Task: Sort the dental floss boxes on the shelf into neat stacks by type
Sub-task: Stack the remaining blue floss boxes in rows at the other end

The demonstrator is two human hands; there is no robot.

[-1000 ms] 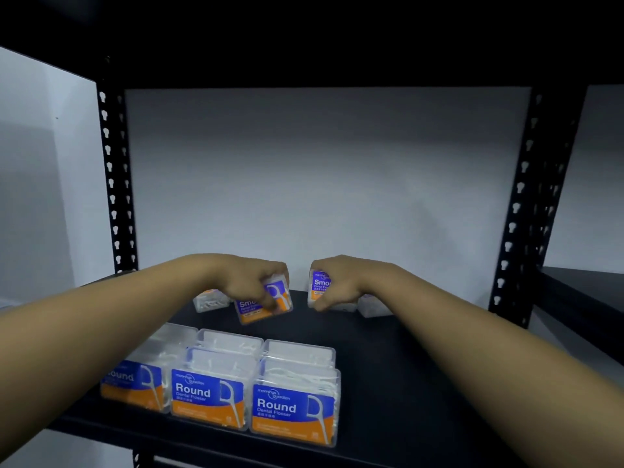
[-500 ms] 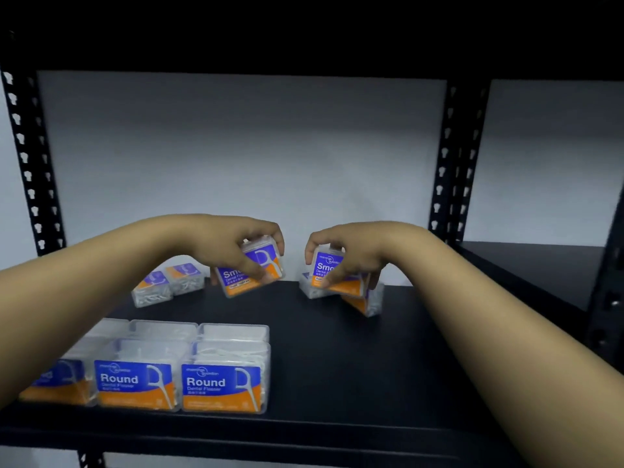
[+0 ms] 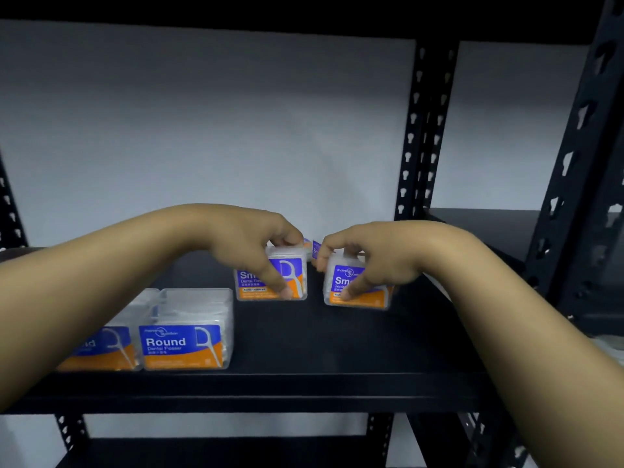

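Each hand has 1 box in its grasp. The left hand (image 3: 256, 251) pinches a clear "Sm…" dental flosser box (image 3: 285, 276) from above, thumb down its front label and fingers over the lid; the right hand (image 3: 368, 261) grips a second "Sm…" box (image 3: 358, 295) the same way. Both boxes seem to rest on or just above the black shelf (image 3: 304, 339), near each other but apart. Behind them, between the hands, part of another blue-labelled box (image 3: 315, 248) peeks out.

The risk I see is in the grip: these are smooth plastic cases held only by fingertips, so 1 could slip or twist as it is set down and land crooked. A knuckle could also knock the hidden box behind. If the 2 boxes are pushed together carelessly, their labels may end up facing different ways.

At the front left stand the "Round" Dental Flosser boxes (image 3: 185, 332), at least 2 side by side, touching, well apart from the hands.

The shelf is matte black metal with perforated uprights (image 3: 422, 130), against a plain pale wall (image 3: 202, 130). Another dark shelf (image 3: 489, 228) runs off to the right. The light is dim.
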